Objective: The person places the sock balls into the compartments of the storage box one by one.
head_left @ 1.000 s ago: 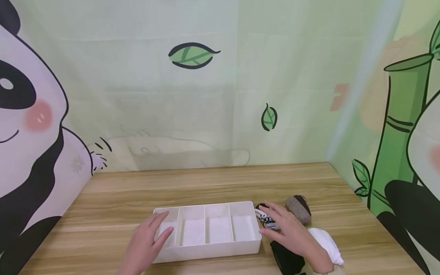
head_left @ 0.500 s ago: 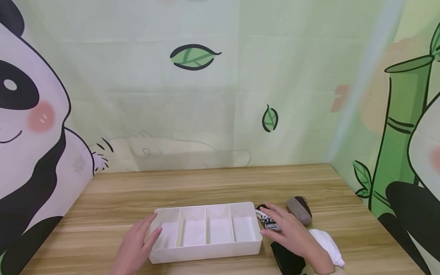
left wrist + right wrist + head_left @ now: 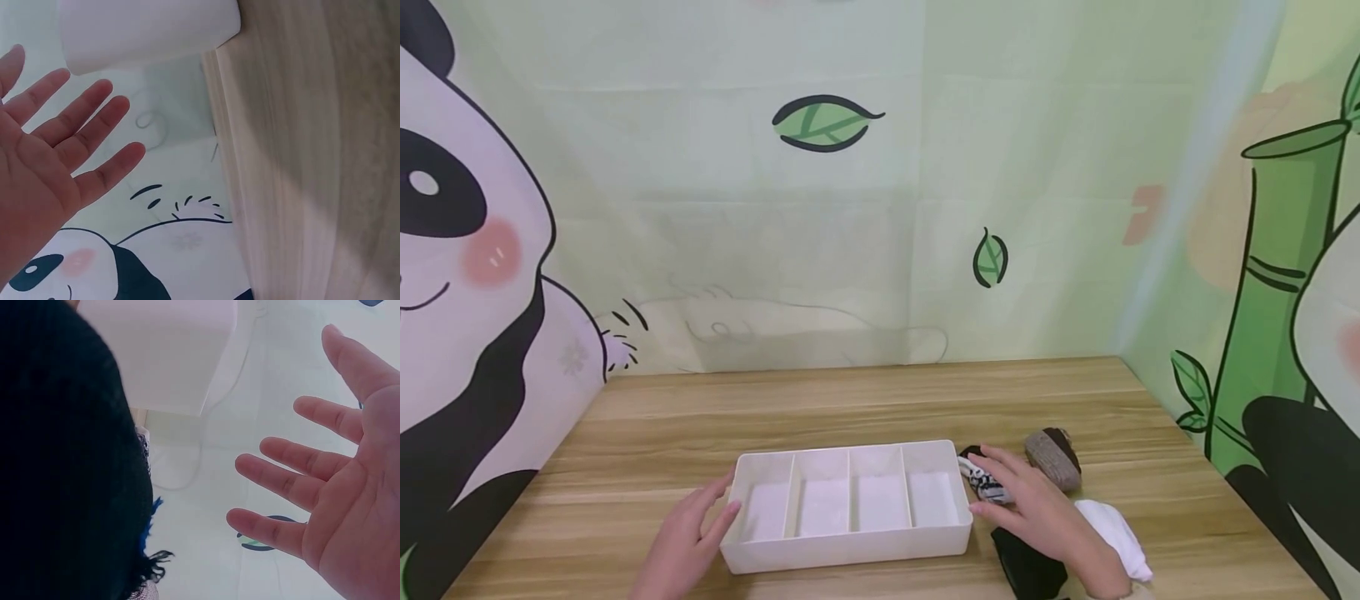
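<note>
A white box, split by thin dividers into several bare compartments, lies on the table. My left hand is beside its left end, fingers straight and spread; the left wrist view shows an empty palm. Over at the right end my right hand hovers with extended fingers, partly covering a black-and-white patterned bundle that resembles a rolled sock. Around that hand lie a grey-brown rolled bundle, a white bundle and a black cloth bundle. A large dark bundle fills much of the right wrist view.
The wooden table meets a printed fabric backdrop at its rear edge. More panda and bamboo fabric hangs along the right side. The bundles sit close together, right of the box.
My left hand has drawn back leftward, from over the box's leftmost compartment to outside its left end. My right hand, the box and the bundles look almost unmoved.
</note>
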`<state>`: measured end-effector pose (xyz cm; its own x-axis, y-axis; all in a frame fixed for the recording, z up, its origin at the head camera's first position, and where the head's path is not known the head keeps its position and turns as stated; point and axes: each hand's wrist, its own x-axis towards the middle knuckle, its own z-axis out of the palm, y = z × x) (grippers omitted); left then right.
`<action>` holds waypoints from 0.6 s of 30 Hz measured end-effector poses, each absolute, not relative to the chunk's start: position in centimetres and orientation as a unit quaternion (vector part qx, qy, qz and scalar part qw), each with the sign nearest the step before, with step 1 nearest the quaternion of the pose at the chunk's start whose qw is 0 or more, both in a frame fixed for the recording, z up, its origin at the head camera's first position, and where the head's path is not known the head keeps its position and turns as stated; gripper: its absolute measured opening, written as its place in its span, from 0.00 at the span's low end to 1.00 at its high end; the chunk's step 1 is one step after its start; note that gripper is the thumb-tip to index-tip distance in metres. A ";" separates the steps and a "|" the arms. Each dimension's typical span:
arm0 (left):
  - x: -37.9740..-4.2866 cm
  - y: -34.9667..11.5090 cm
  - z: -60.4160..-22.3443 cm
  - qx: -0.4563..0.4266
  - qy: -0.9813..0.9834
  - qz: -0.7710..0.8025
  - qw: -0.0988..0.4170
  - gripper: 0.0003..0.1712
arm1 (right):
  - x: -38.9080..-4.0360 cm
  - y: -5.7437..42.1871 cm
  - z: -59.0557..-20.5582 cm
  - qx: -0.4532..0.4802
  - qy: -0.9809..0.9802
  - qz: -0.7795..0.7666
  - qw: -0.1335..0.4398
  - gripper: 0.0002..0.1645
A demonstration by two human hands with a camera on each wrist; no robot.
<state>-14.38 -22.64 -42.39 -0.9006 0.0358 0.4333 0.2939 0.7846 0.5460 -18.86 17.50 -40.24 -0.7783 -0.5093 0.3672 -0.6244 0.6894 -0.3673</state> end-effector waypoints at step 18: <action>-14.4 -23.5 -42.7 0.001 -0.927 -0.368 0.067 0.20 | -18.8 17.8 -40.3 0.295 -0.920 0.244 0.087 0.34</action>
